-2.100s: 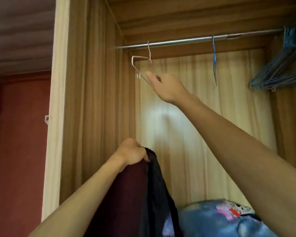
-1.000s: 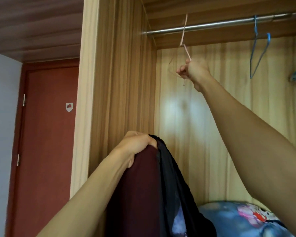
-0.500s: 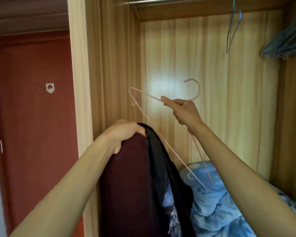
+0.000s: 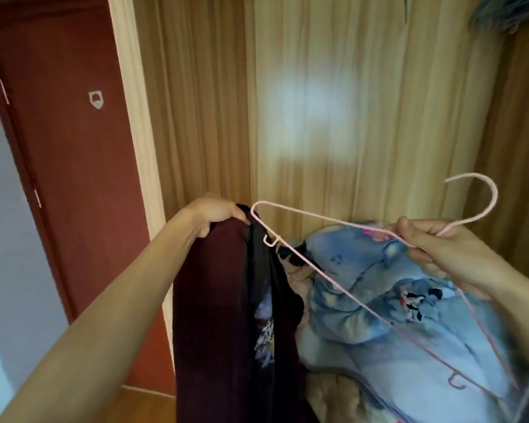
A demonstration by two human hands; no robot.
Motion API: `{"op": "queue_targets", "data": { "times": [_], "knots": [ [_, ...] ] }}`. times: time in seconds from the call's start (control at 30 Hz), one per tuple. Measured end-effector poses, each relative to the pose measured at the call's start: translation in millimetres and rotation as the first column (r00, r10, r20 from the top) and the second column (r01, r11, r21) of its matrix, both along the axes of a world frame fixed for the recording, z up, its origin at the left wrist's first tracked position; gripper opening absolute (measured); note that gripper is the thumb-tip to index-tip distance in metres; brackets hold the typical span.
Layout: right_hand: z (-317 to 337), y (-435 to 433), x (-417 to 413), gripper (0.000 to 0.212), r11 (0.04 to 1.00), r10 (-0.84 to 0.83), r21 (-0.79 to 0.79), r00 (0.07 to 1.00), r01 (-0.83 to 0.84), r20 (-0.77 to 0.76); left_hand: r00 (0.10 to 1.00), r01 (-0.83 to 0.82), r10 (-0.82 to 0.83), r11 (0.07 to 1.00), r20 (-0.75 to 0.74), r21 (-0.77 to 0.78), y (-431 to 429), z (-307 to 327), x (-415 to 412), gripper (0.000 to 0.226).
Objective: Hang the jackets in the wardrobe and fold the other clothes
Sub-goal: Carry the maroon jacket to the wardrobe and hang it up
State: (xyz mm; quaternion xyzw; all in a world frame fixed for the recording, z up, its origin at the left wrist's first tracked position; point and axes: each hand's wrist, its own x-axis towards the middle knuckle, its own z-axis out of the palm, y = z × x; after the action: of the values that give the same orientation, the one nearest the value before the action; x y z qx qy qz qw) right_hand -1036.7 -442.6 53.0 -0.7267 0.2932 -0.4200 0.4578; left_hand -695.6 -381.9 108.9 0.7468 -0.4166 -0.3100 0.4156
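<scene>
My left hand (image 4: 216, 213) grips the top of a dark maroon and black jacket (image 4: 226, 315), which hangs straight down in front of the wardrobe. My right hand (image 4: 440, 248) holds a pink wire hanger (image 4: 333, 282) at its neck, hook pointing up and to the right. One end of the hanger touches the jacket's top edge right beside my left fingers. The wardrobe (image 4: 333, 102) stands open behind both hands, and its rail is out of view.
A blue patterned quilt (image 4: 388, 315) is bundled on the wardrobe floor under the hanger. Blue hangers (image 4: 501, 13) show blurred at the top right corner. A red-brown door (image 4: 64, 141) stands left of the wardrobe's side panel.
My right hand lifted the pink hanger off the rail and brought it down and right; its end now meets the jacket. The view has tilted down, so the rail is gone from sight.
</scene>
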Motion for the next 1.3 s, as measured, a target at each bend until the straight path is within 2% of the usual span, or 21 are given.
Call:
{"op": "queue_targets", "data": {
  "times": [0.1,0.27,0.4,0.47,0.57,0.6,0.63,0.67,0.73,0.77,0.87,0.93,1.0,1.07,1.13,1.2,1.27,1.3],
  "knots": [
    [-33,17,-21,0.079,1.000,0.003,-0.009,0.996,-0.004,-0.094,1.000,-0.030,0.030,0.999,-0.006,-0.027,16,-13,-29,0.046],
    [-68,51,-34,0.043,0.997,-0.005,-0.079,0.984,-0.009,-0.179,0.995,0.000,0.006,0.998,0.098,-0.061,49,-28,-84,0.035],
    [-73,81,-31,0.034,0.995,0.058,-0.075,0.983,-0.072,-0.177,0.971,0.129,-0.123,0.992,0.206,-0.017,78,-41,-125,0.031],
    [-71,94,-22,0.039,0.991,0.035,-0.123,0.980,-0.060,-0.195,0.949,0.210,-0.206,0.978,0.240,0.008,89,-49,-152,0.027],
    [-74,118,2,0.059,0.979,-0.026,-0.203,0.986,-0.008,-0.163,0.917,0.293,-0.288,0.956,0.278,0.023,100,-63,-185,0.007],
    [-79,125,11,0.064,0.979,-0.041,-0.202,0.991,0.015,-0.127,0.917,0.287,-0.282,0.958,0.282,0.022,104,-67,-191,0.025],
    [-84,132,19,0.069,0.983,-0.054,-0.181,0.995,0.037,-0.089,0.923,0.268,-0.262,0.963,0.282,0.019,107,-72,-194,0.035],
    [-89,138,27,0.075,0.988,-0.086,-0.134,0.994,0.077,-0.063,0.928,0.252,-0.247,0.967,0.277,0.019,110,-78,-193,0.035],
    [-97,144,40,0.085,0.989,-0.149,-0.028,0.987,0.147,-0.064,0.938,0.262,-0.255,0.965,0.236,0.001,122,-85,-190,0.014],
    [-98,146,44,0.090,0.987,-0.156,0.020,0.984,0.158,-0.082,0.943,0.268,-0.257,0.963,0.210,-0.024,131,-86,-189,0.011],
    [-95,151,48,0.107,0.985,-0.062,0.150,0.988,0.083,-0.140,0.947,0.311,-0.306,0.949,0.096,-0.043,149,-90,-180,0.021],
    [-90,157,48,0.107,0.968,-0.007,0.245,0.987,0.047,-0.159,0.926,0.372,-0.373,0.928,0.053,0.027,162,-84,-180,0.032],
    [-85,163,47,0.100,0.946,0.060,0.324,0.989,-0.014,-0.133,0.911,0.398,-0.397,0.917,0.107,0.013,168,-89,-176,0.032],
    [-83,167,48,0.101,0.895,0.162,0.424,0.986,-0.137,-0.026,0.921,0.385,-0.374,0.916,0.112,-0.111,175,-98,-174,0.029],
    [-86,166,50,0.112,0.839,0.247,0.492,0.968,-0.233,0.037,0.927,0.368,-0.332,0.897,0.175,-0.247,178,-108,-170,0.033],
    [-86,163,47,0.123,0.798,0.341,0.523,0.940,-0.299,0.017,0.912,0.374,-0.276,0.863,0.303,-0.340,174,-114,-165,0.042],
    [-76,162,33,0.120,0.770,0.452,0.526,0.891,-0.361,-0.049,0.879,0.392,-0.237,0.852,0.414,-0.346,172,-114,-159,0.046],
    [-71,158,21,0.116,0.790,0.488,0.492,0.861,-0.366,-0.143,0.864,0.389,-0.214,0.858,0.455,-0.335,173,-114,-155,0.047]
  ]
}}
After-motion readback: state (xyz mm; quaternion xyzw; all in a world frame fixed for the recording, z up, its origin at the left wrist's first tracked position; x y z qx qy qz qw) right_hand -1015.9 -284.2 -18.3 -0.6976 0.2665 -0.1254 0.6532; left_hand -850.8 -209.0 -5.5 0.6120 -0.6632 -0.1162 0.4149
